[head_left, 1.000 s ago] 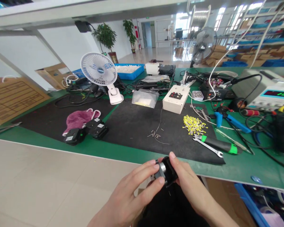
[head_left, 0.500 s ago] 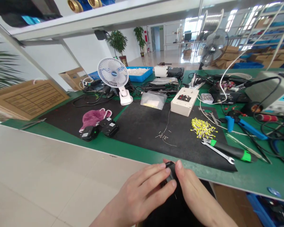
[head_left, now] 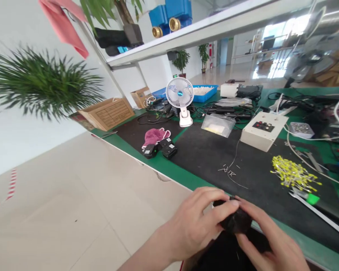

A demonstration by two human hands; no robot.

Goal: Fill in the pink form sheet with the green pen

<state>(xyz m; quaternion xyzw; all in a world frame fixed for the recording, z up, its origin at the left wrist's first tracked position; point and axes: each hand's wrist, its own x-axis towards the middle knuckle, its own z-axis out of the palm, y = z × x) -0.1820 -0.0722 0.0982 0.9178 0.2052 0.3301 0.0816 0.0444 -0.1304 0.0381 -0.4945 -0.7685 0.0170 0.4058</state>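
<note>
Both my hands hold one small black part [head_left: 235, 221] just in front of the green bench edge [head_left: 186, 180]. My left hand [head_left: 197, 222] curls over its left side, fingers closed on it. My right hand [head_left: 267, 235] grips it from the right and below. The part is mostly hidden by my fingers. On the black mat [head_left: 209, 154] beyond lie a thin wire with snipped bits [head_left: 228, 171] and a heap of yellow components [head_left: 295, 174].
Further back stand a white clip fan [head_left: 180, 96], a cream control box [head_left: 264, 131], a clear bag [head_left: 218, 125], a pink cloth [head_left: 154, 136] beside two black units [head_left: 161, 149], and a wrench [head_left: 319, 214]. A cardboard box [head_left: 107, 113] and a plant [head_left: 36, 82] sit left.
The view has swung left and tilted, so the bench shifted right and the plant came in. My hands stay together on the black part, now closed more tightly over it.
</note>
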